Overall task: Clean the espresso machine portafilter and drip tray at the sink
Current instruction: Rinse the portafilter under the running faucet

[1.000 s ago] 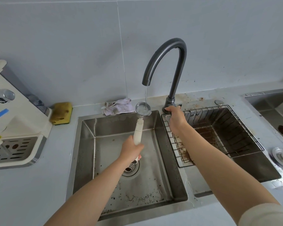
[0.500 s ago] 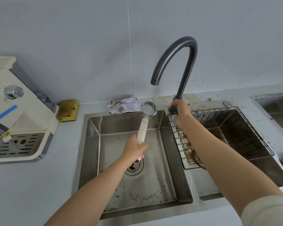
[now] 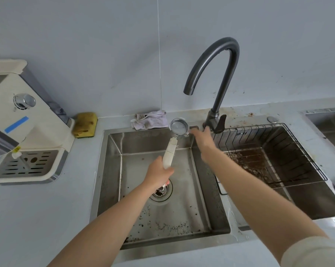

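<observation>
Portafilter (image 3: pixel 171 148) sits in my left hand (image 3: pixel 159 174), fingers wrapped firmly round the lower end of its white handle. Its basket (image 3: pixel 179 126) faces up at the far rim of the sink (image 3: pixel 112 170), below the faucet (image 3: pixel 220 74) spout. I see no water coming from the spout. My right hand (image 3: pixel 202 139) is blurred, fingers stretched out and holding nothing, just beside the basket's right edge and short of the lever (image 3: pixel 218 123). I judge the step in hand is rinsing out the basket. I'd keep the handle grip firm, hold the basket over the bowl so grounds fall toward the drain (image 3: pixel 160 195), and rub the inside with my right fingertips. The drip tray (image 3: pixel 27 164) sits on the machine (image 3: pixel 27 122) at left, well apart and not yet brought over.
</observation>
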`<action>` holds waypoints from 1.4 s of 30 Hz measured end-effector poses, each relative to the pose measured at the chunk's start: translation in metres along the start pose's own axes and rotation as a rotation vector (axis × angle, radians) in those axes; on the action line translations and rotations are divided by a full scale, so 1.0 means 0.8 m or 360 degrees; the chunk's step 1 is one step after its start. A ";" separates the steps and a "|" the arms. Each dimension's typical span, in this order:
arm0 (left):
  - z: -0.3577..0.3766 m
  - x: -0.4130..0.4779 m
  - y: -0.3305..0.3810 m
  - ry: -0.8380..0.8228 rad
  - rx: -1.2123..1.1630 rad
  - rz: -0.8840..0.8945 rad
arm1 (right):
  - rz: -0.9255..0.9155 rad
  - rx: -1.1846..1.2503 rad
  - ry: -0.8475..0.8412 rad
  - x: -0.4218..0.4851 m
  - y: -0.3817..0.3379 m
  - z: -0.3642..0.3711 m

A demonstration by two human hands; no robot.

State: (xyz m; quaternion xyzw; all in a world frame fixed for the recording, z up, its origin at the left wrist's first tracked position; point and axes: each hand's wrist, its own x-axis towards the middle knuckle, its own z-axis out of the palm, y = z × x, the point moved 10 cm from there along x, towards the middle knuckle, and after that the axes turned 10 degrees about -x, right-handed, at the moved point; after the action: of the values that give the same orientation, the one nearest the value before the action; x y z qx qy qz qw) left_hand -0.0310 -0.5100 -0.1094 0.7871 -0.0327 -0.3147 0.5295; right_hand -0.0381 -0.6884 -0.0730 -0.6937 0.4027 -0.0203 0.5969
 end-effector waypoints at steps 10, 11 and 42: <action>-0.042 -0.024 0.015 0.0339 0.0729 0.0222 | 0.0148 0.0266 -0.0481 -0.068 0.049 0.126; -0.044 -0.029 0.018 0.0355 0.0774 0.0264 | 0.0138 0.0264 -0.0460 -0.068 0.047 0.126; -0.087 -0.074 0.013 0.0491 0.0964 0.0263 | 0.0155 0.0841 -0.0965 -0.121 0.016 0.179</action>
State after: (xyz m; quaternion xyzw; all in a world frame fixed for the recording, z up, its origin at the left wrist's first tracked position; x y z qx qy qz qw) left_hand -0.0385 -0.4351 -0.0568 0.9415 -0.1078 -0.1242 0.2942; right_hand -0.0372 -0.5150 -0.0810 -0.4710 0.2215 0.1107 0.8467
